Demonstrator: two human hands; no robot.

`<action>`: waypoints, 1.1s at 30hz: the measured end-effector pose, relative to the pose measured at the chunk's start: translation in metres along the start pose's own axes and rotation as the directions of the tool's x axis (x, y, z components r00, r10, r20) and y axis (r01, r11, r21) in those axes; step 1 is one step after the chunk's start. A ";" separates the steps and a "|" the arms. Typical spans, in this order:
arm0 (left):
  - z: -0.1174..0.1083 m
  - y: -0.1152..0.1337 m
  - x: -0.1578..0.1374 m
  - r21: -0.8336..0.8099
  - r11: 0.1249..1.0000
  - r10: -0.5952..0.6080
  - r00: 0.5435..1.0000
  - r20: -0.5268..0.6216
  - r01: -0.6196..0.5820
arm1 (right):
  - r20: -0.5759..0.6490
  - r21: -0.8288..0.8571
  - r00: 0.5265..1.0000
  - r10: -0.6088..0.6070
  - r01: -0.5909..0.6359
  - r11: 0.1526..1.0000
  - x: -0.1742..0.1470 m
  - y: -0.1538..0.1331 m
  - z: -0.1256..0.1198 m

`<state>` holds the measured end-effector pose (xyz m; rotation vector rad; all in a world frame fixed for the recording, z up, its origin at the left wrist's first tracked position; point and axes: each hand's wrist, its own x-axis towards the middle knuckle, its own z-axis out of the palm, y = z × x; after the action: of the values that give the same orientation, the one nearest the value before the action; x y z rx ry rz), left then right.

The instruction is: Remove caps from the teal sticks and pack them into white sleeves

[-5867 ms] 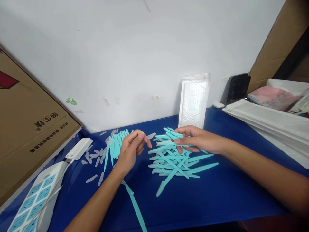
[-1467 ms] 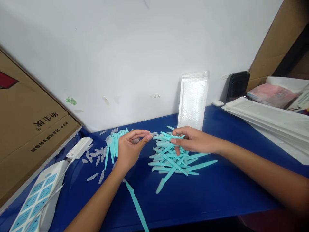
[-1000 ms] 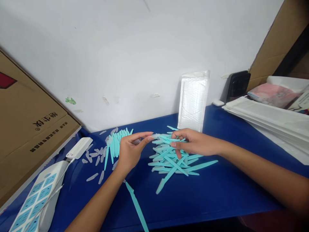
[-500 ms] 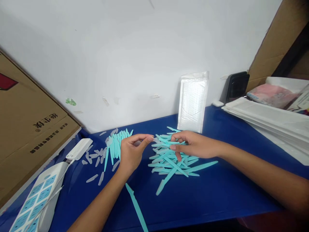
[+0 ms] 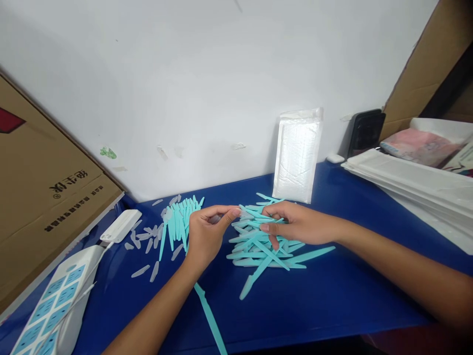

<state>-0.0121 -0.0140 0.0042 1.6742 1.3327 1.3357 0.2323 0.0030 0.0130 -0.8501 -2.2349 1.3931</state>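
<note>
Left hand (image 5: pixel 209 229) fingers pinched, apparently on a clear cap (image 5: pixel 244 215); right hand (image 5: pixel 305 223) fingers grasping a teal stick (image 5: pixel 255 213) above the heap (image 5: pixel 264 254) on the tabletop (image 5: pixel 340 301). Step looks like fitting cap to stick end; whether it's seated, can't tell. Next move probably calls for holding the stick steady, cap lined up and pushed home. Teal row (image 5: pixel 179 219) and loose caps (image 5: pixel 141 271) lie to the left. Writing: carton (image 5: pixel 55 153) has large Chinese characters plus ®, smaller lines below, not legible enough to transcribe; print on pink packet (image 5: pixel 421 147) unreadable
</note>
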 end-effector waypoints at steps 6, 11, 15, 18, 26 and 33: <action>-0.001 0.006 0.001 -0.010 1.000 0.018 0.999 -0.034 -0.019 | 0.020 0.017 1.000 0.010 -0.010 1.000 -0.001 0.001 0.001; -0.001 0.005 0.002 -0.005 1.000 0.029 0.999 -0.037 -0.029 | 0.026 0.017 1.000 0.015 -0.015 1.000 0.000 0.000 0.001; 0.002 0.005 0.001 0.016 0.999 0.039 0.997 -0.059 -0.038 | 0.038 -0.014 0.999 0.004 -0.003 1.000 0.000 0.000 0.001; 0.004 0.007 0.000 0.028 0.999 0.034 0.998 -0.048 -0.033 | 0.047 -0.057 0.999 -0.022 0.025 0.998 0.000 0.001 0.001; 0.006 0.009 -0.003 -0.023 0.998 0.057 0.997 0.047 -0.056 | 0.000 -0.081 0.998 -0.062 0.062 0.995 0.003 -0.006 0.006; 0.008 0.009 -0.001 -0.055 0.998 0.017 0.998 0.061 -0.014 | -0.017 -0.070 0.999 -0.031 0.029 0.997 0.003 -0.006 0.005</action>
<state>-0.0020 -0.0170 0.0094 1.6786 1.2394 1.3068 0.2253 -0.0005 0.0166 -0.8453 -2.2845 1.2956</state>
